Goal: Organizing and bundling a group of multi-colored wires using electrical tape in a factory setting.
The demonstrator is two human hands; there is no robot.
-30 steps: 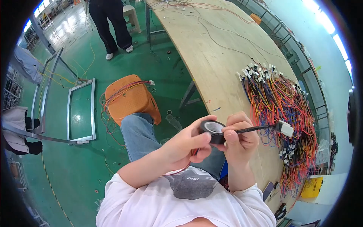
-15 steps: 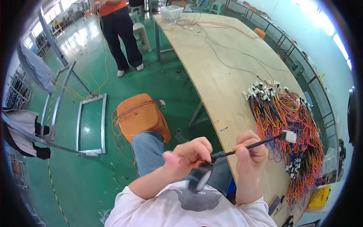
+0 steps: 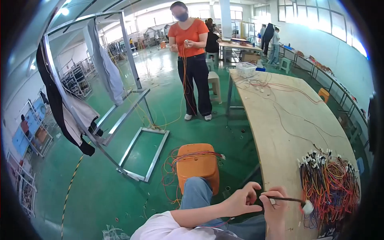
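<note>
Head view: cable [image 3: 295, 199], one, black-wrapped, white connector [image 3: 308, 207] at its end — pinched in the grip of the right hand [image 3: 276, 205], near a heap of coloured wires [image 3: 330, 186] laid on the counter [image 3: 276, 136]. Left hand [image 3: 242, 201], beside the right, fingers curled — whether anything is grasped cannot be told.

You have bright, pale light here, strongest at the windows [image 3: 320, 20] on the upper right, whose panes burn out to white. Farther off, the green floor [image 3: 120, 192] throws glare back at you. Your fisheye view bows the edges of the table [image 3: 280, 132], falls to black at the corners, and shows you the white connector [image 3: 307, 207] softly blurred.
</note>
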